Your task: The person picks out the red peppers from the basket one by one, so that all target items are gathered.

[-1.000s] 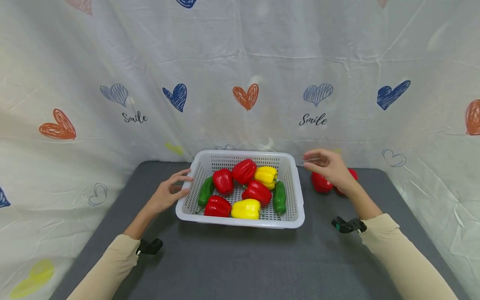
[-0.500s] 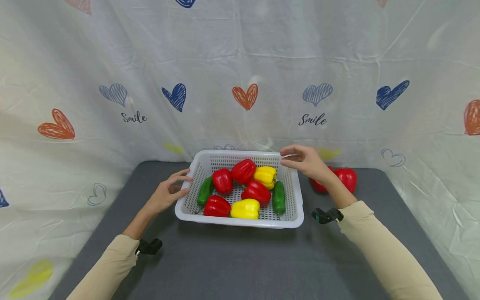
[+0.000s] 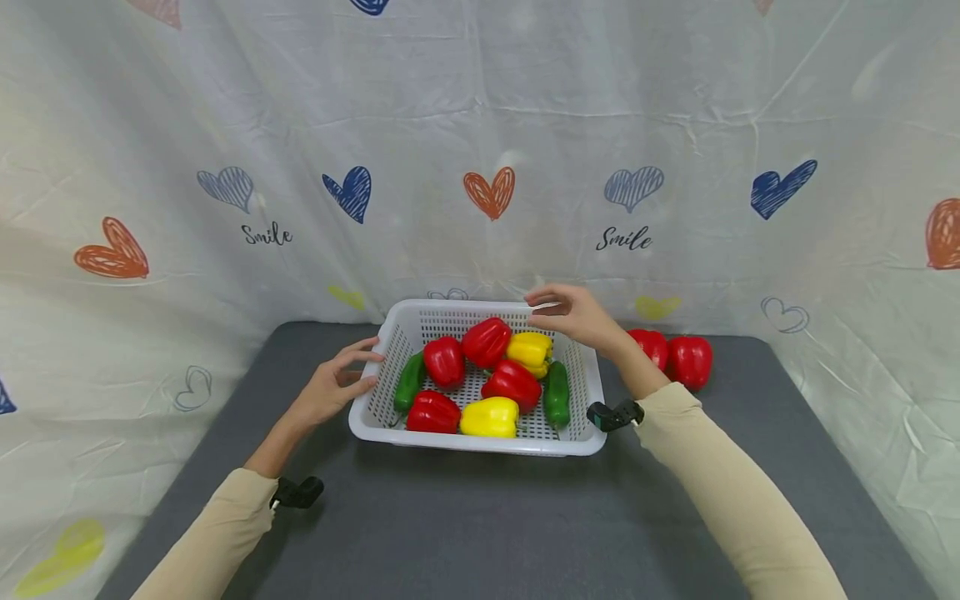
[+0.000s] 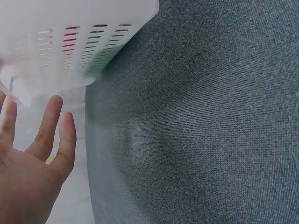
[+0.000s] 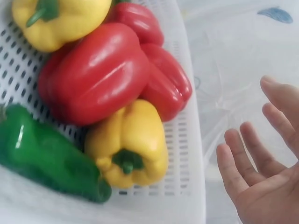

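Note:
A white plastic basket [image 3: 476, 443] stands on the grey table, holding several red bell peppers [image 3: 512, 386], a yellow bell pepper [image 3: 490, 417] at its front, another yellow bell pepper [image 5: 131, 144] toward the back right, and two long green peppers [image 3: 557, 395]. My left hand [image 3: 336, 387] is at the basket's left rim, fingers spread and loosely bent. In the left wrist view its fingers [image 4: 48, 123] lie beside the basket wall. My right hand [image 3: 573, 317] hovers over the back right rim with relaxed fingers and nothing in it.
Two red bell peppers [image 3: 689, 362] lie on the table right of the basket, one partly behind my right forearm. A white curtain [image 3: 480, 125] printed with hearts hangs behind the table [image 3: 480, 517].
My right hand has moved left, from above the two loose red bell peppers to over the basket's back right rim, uncovering those peppers. The left hand has stayed in place.

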